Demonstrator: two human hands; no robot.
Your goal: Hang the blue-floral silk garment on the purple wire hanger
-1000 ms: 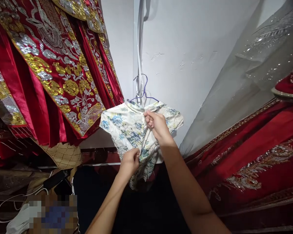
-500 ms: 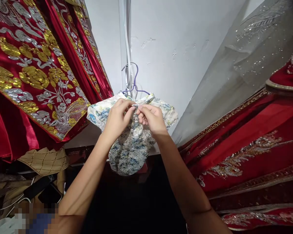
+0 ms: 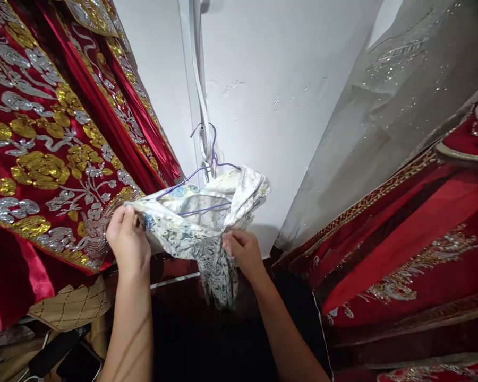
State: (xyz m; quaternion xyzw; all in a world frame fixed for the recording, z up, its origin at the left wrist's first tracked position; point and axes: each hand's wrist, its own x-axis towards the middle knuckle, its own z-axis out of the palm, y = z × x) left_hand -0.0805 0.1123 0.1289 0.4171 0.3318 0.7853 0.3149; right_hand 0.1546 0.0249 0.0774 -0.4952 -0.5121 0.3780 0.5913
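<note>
Item: small floral garment (image 3: 191,223), cream with blue and yellow print, hanging on a purple wire hanger (image 3: 207,170) against the white wall (image 3: 287,79), between the red embroidered robes (image 3: 43,159) at the left and the red and grey gowns (image 3: 402,223) at the right. Left hand (image 3: 127,241) is closing on the garment's left edge, pinching the cloth and drawing it outward; right hand (image 3: 241,252) is gripping the bunched cloth at the lower middle. Handling note: the cloth is looking thin and slippery, so both pinches are best kept firm but gentle, pulling evenly so the wire shoulder is not snagging or dragging the print; the hook is wanting watching, as a sideways tug is likely to be swinging it off its hold. Orientation: hook is pointing up, hanger bar is running left to right with its left end tipped toward the camera; the garment's long axis is running downward, the lower part gathering into a narrow twist below the right hand
</note>
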